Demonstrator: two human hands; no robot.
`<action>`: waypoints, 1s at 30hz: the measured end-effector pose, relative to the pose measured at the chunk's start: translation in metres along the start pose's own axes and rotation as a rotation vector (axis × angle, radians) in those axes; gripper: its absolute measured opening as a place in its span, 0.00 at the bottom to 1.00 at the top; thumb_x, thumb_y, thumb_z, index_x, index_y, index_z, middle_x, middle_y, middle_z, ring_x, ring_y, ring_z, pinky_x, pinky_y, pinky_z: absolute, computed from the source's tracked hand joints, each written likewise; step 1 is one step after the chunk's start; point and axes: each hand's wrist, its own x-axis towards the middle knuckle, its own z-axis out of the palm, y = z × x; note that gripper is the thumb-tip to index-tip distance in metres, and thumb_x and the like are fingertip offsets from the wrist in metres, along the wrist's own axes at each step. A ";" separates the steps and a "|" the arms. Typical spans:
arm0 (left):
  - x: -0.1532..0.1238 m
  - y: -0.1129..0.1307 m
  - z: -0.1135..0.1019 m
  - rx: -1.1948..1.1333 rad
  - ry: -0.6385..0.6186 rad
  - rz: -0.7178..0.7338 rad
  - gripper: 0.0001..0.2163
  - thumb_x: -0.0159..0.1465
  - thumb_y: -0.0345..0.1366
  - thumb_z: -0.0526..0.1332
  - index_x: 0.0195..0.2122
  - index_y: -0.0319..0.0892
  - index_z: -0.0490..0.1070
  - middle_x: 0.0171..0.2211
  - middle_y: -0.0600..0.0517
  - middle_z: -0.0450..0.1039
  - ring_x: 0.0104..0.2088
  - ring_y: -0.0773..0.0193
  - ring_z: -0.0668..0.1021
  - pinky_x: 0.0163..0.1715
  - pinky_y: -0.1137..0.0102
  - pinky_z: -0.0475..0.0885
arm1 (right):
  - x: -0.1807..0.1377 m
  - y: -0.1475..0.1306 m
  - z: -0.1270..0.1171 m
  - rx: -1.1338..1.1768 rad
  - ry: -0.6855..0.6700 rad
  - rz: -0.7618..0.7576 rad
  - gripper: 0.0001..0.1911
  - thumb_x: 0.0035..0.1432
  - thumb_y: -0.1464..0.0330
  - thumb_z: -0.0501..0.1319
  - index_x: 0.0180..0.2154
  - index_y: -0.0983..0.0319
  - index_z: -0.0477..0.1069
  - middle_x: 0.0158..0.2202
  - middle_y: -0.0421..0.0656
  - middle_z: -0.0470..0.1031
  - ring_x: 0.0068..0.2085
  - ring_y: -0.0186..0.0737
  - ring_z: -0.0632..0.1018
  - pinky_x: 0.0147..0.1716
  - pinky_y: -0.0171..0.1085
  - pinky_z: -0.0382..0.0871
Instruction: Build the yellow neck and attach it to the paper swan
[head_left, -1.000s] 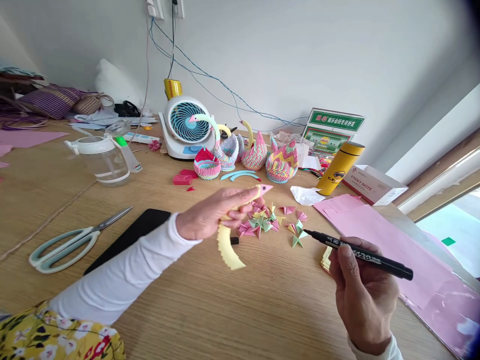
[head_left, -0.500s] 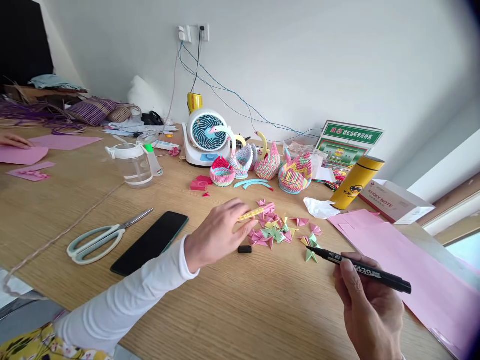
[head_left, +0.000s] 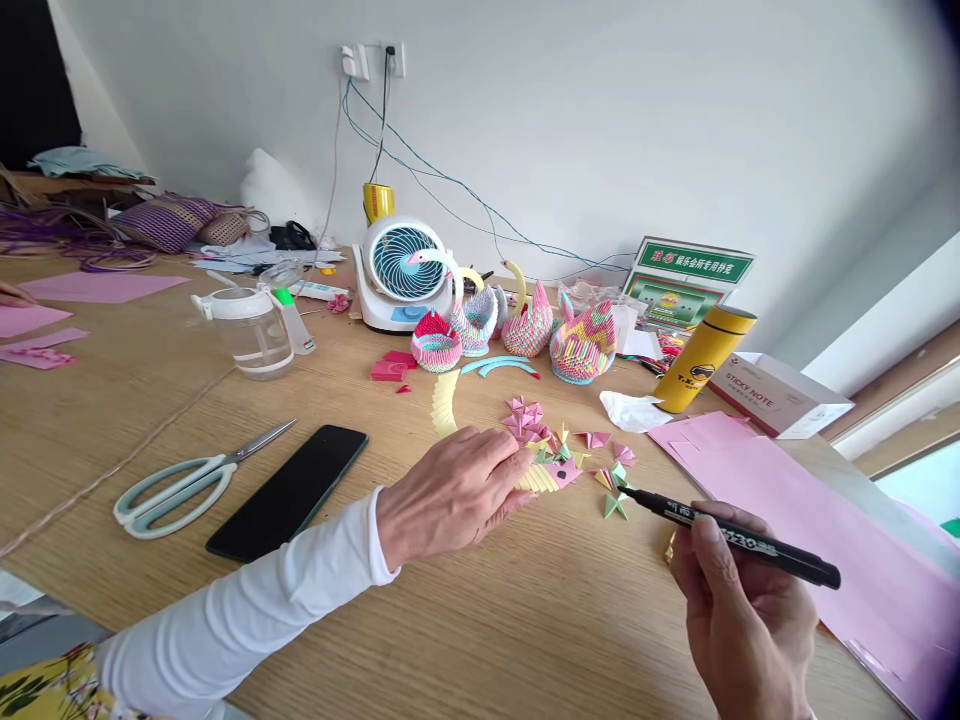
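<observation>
My left hand (head_left: 461, 490) is closed around a curved yellow folded-paper swan neck (head_left: 444, 403). Its pink head (head_left: 564, 471), marked with a black dot, points right over the pile. In my right hand (head_left: 739, 600) is an uncapped black marker (head_left: 739, 538), its tip toward the left. Pink folded-paper pieces (head_left: 527, 420) and green ones (head_left: 616, 506) lie loose between the hands. Several finished paper swans stand behind, among them a multicoloured body (head_left: 583, 345) and a small red-and-pink basket shape (head_left: 437, 345).
Scissors (head_left: 206, 482) and a black phone (head_left: 289, 495) lie left of my arm. A clear jug (head_left: 251, 335) and a white fan (head_left: 405, 275) stand farther back. At right are pink paper sheets (head_left: 795, 510), a yellow bottle (head_left: 703, 360) and a sticky-note box (head_left: 780, 393). Another person's hand (head_left: 13, 293) shows far left.
My left hand has turned the paper neck so its curve and the dotted pink head face up. The black cap is now hidden from view. My right hand still holds the marker.
</observation>
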 end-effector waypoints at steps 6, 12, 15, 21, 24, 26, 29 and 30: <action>0.005 0.005 0.007 -0.001 -0.007 0.024 0.14 0.72 0.38 0.48 0.49 0.35 0.65 0.35 0.47 0.70 0.34 0.61 0.74 0.32 0.65 0.71 | -0.009 -0.003 0.000 0.022 -0.124 -0.084 0.12 0.53 0.64 0.70 0.39 0.60 0.73 0.23 0.39 0.71 0.16 0.26 0.65 0.11 0.25 0.57; 0.011 0.012 0.020 -0.048 0.008 0.047 0.15 0.72 0.38 0.48 0.52 0.33 0.63 0.36 0.47 0.71 0.36 0.60 0.76 0.33 0.65 0.72 | -0.015 -0.002 0.000 -0.071 -0.189 -0.160 0.12 0.55 0.65 0.70 0.40 0.59 0.72 0.24 0.39 0.72 0.15 0.26 0.65 0.10 0.26 0.58; 0.012 0.015 0.024 -0.065 0.019 0.051 0.15 0.71 0.38 0.49 0.52 0.33 0.64 0.36 0.46 0.72 0.37 0.60 0.77 0.35 0.65 0.73 | -0.016 -0.002 0.001 -0.127 -0.152 -0.162 0.12 0.54 0.65 0.70 0.40 0.59 0.73 0.25 0.39 0.72 0.16 0.27 0.66 0.11 0.26 0.59; 0.012 0.016 0.026 -0.072 0.038 0.049 0.15 0.71 0.38 0.50 0.51 0.32 0.66 0.36 0.45 0.73 0.35 0.60 0.77 0.34 0.65 0.74 | -0.019 -0.003 0.003 -0.214 -0.142 -0.177 0.12 0.54 0.64 0.70 0.39 0.59 0.73 0.25 0.40 0.72 0.20 0.30 0.70 0.15 0.27 0.61; 0.013 0.016 0.025 -0.077 0.031 0.037 0.15 0.71 0.38 0.51 0.51 0.32 0.66 0.37 0.46 0.73 0.36 0.59 0.77 0.35 0.65 0.74 | -0.021 -0.004 0.006 -0.212 -0.133 -0.161 0.12 0.54 0.64 0.69 0.39 0.60 0.73 0.25 0.40 0.72 0.19 0.29 0.68 0.14 0.28 0.58; 0.013 0.016 0.025 -0.082 0.025 0.031 0.16 0.71 0.39 0.50 0.51 0.32 0.66 0.37 0.45 0.73 0.37 0.59 0.77 0.35 0.65 0.74 | -0.022 -0.004 0.007 -0.209 -0.128 -0.155 0.12 0.54 0.63 0.70 0.39 0.60 0.73 0.25 0.40 0.72 0.20 0.29 0.68 0.14 0.28 0.58; 0.012 0.016 0.026 -0.094 0.022 0.035 0.16 0.71 0.39 0.50 0.51 0.32 0.66 0.37 0.45 0.73 0.37 0.59 0.77 0.35 0.64 0.74 | -0.022 -0.004 0.008 -0.206 -0.123 -0.152 0.12 0.54 0.63 0.70 0.39 0.60 0.73 0.25 0.40 0.72 0.19 0.29 0.68 0.14 0.28 0.57; 0.012 0.016 0.027 -0.098 0.020 0.034 0.16 0.71 0.39 0.50 0.51 0.32 0.66 0.37 0.45 0.72 0.37 0.59 0.77 0.35 0.64 0.74 | -0.022 -0.004 0.008 -0.205 -0.122 -0.152 0.12 0.54 0.63 0.70 0.39 0.60 0.73 0.26 0.40 0.72 0.19 0.28 0.67 0.14 0.28 0.57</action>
